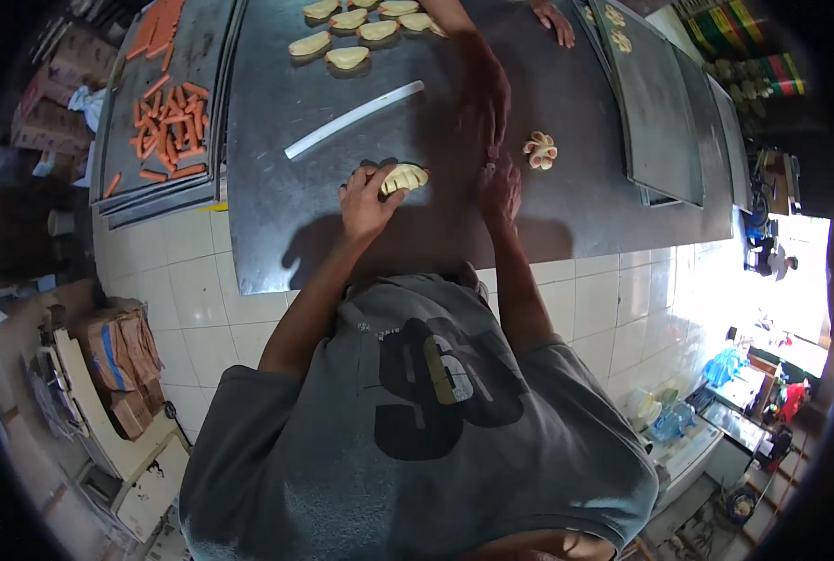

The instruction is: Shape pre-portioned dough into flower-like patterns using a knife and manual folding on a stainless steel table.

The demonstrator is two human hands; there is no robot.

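My left hand is curled round the left side of a dough roll, thumb below and fingers above. Several cuts cross this roll, which lies on the dark metal table. To its right, my right hand has its fingers drawn together at the tabletop. A small pale thing shows at its fingertips, too small to name. Another person's hand reaches down from the far side and meets my right fingertips. Right of them lies a flower-shaped dough piece with sausage slices showing.
Several uncut sausage-filled dough rolls lie at the far side. A long white strip rests beyond my left hand. On the left, a tray holds many sausages. More trays stand at right, near another resting hand.
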